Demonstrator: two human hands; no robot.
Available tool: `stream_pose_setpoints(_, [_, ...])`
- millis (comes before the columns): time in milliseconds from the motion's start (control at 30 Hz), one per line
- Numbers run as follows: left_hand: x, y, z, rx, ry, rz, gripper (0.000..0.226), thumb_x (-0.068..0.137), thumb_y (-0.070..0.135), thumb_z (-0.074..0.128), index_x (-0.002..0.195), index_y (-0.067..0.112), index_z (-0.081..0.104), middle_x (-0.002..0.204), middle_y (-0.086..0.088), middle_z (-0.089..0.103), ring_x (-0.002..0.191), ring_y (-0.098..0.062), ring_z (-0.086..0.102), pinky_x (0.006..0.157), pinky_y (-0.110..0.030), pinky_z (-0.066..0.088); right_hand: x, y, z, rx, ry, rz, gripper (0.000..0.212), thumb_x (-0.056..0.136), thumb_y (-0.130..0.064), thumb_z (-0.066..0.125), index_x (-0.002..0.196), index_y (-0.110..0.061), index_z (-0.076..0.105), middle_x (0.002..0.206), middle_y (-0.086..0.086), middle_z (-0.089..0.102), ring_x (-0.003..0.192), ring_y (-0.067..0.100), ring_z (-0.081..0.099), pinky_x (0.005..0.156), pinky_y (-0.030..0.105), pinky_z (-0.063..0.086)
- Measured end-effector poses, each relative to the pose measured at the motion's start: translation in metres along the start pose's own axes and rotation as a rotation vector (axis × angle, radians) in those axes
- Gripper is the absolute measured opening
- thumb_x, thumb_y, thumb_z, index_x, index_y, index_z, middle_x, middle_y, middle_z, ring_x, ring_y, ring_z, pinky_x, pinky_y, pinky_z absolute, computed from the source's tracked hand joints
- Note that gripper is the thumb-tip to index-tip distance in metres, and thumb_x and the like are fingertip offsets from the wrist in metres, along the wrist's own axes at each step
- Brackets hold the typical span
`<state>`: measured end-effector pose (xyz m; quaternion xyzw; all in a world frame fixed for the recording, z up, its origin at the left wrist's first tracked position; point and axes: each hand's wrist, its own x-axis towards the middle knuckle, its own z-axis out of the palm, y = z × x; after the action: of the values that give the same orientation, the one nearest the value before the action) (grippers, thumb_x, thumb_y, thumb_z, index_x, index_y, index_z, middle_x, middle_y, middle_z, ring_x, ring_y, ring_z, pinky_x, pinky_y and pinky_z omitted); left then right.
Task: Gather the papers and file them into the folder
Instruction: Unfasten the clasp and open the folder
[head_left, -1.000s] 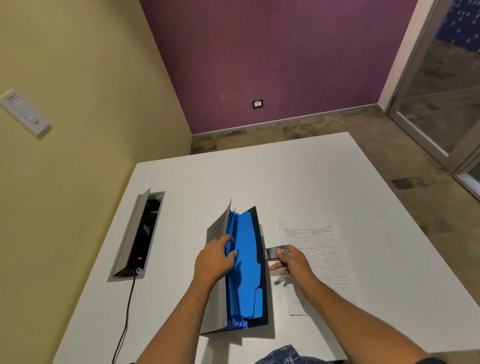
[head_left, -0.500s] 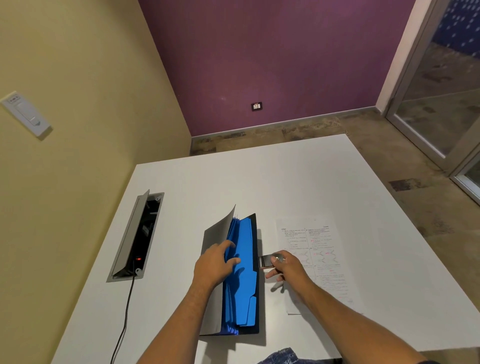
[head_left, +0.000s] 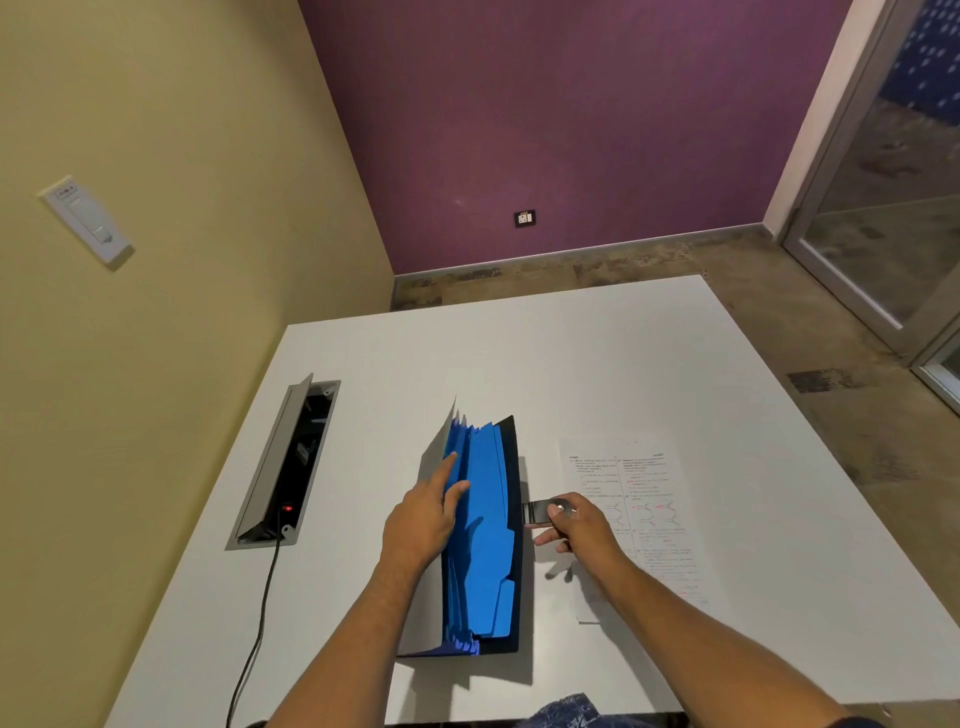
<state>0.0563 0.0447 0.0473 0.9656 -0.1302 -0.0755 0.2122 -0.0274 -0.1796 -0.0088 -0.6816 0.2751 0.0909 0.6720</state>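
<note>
Blue accordion folder (head_left: 483, 525) spread wider; left hand (head_left: 423, 519) parts dividers, right hand (head_left: 579, 522) pinches strap tab (head_left: 543, 512). Printed sheet (head_left: 644, 519) near desk's right edge: light, floppy; lift by edge.

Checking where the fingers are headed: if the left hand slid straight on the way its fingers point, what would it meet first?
The left hand points up and right into the folder; its fingertips already touch the blue dividers, so those come first, probably.
</note>
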Motion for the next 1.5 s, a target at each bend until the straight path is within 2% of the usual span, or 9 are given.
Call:
stream_pose_setpoints(167, [-0.002,-0.005,-0.01,-0.015,-0.002,0.026,0.057,0.106,0.052,0.027,0.16,0.041,0.016,0.098,-0.001,0.067,0.082,-0.013,0.064,0.075,-0.036,0.06,-0.002,0.003,-0.004,0.025,0.024,0.028,0.019,0.106,-0.025,0.052,0.121,-0.018,0.061,0.092,0.007,0.078,0.1,0.037,0.073,0.053,0.028,0.056])
stream_pose_setpoints(533, [-0.001,-0.013,-0.015,-0.082,0.029,-0.006,0.053,0.109,0.042,0.03,0.16,0.043,0.015,0.091,-0.001,0.068,0.077,-0.013,0.065,0.076,-0.039,0.061,-0.001,-0.001,-0.005,0.053,0.051,0.061,0.017,0.107,-0.021,0.05,0.12,-0.017,0.061,0.083,0.007,0.079,0.098,0.038,0.074,0.047,0.025,0.054])
stream_pose_setpoints(700, [0.005,-0.013,-0.02,-0.082,-0.006,-0.02,0.054,0.108,0.038,0.034,0.158,0.047,0.015,0.088,-0.001,0.07,0.073,-0.017,0.066,0.073,-0.043,0.061,-0.001,-0.003,-0.006,0.05,0.05,0.09,0.02,0.107,-0.019,0.049,0.123,-0.013,0.059,0.093,0.013,0.079,0.094,0.036,0.076,0.045,0.025,0.052])
stream_pose_setpoints(933, [0.008,-0.022,-0.022,-0.175,0.013,-0.071,0.051,0.109,0.038,0.031,0.156,0.052,0.017,0.101,-0.002,0.07,0.075,-0.014,0.065,0.075,-0.036,0.058,0.006,0.0,-0.013,0.05,0.076,0.127,0.017,0.107,-0.018,0.049,0.121,-0.014,0.058,0.092,0.013,0.078,0.082,0.033,0.078,0.074,0.059,0.063])
stream_pose_setpoints(1100, [0.008,-0.033,-0.026,-0.289,0.046,-0.121,0.055,0.109,0.028,0.036,0.152,0.059,0.019,0.08,0.007,0.063,0.059,-0.017,0.064,0.059,-0.028,0.058,0.008,0.0,-0.013,0.072,0.058,0.175,0.023,0.108,-0.018,0.047,0.128,-0.009,0.055,0.1,0.015,0.079,0.089,0.039,0.076,0.084,0.065,0.059])
stream_pose_setpoints(1233, [0.006,-0.04,-0.032,-0.325,0.062,-0.151,0.057,0.109,0.026,0.038,0.149,0.062,0.022,0.086,0.01,0.064,0.066,-0.021,0.067,0.066,-0.033,0.062,0.008,0.0,-0.014,0.071,0.046,0.202,0.025,0.108,-0.018,0.046,0.131,-0.008,0.052,0.103,0.016,0.079,0.093,0.041,0.075,0.09,0.066,0.056])
stream_pose_setpoints(1367, [0.008,-0.044,-0.035,-0.287,0.08,-0.145,0.053,0.108,0.022,0.041,0.152,0.05,0.031,0.117,0.012,0.061,0.075,-0.004,0.063,0.064,-0.012,0.049,0.008,-0.002,-0.018,0.063,0.028,0.214,0.024,0.108,-0.02,0.048,0.129,-0.009,0.053,0.102,0.015,0.079,0.093,0.042,0.075,0.094,0.067,0.054])
stream_pose_setpoints(1433, [0.008,-0.045,-0.036,-0.255,0.074,-0.161,0.05,0.108,0.022,0.042,0.153,0.042,0.037,0.133,-0.001,0.064,0.082,-0.013,0.069,0.073,-0.023,0.059,0.009,-0.001,-0.02,0.045,0.032,0.214,0.024,0.107,-0.02,0.049,0.127,-0.008,0.054,0.101,0.016,0.079,0.091,0.041,0.075,0.093,0.066,0.054])
stream_pose_setpoints(1500, [0.006,-0.043,-0.037,-0.243,0.056,-0.178,0.046,0.108,0.023,0.043,0.15,0.039,0.042,0.131,-0.008,0.068,0.085,-0.019,0.071,0.082,-0.036,0.063,0.01,0.001,-0.022,0.039,0.047,0.222,0.023,0.107,-0.02,0.05,0.125,-0.007,0.054,0.098,0.016,0.079,0.091,0.042,0.075,0.094,0.065,0.055])
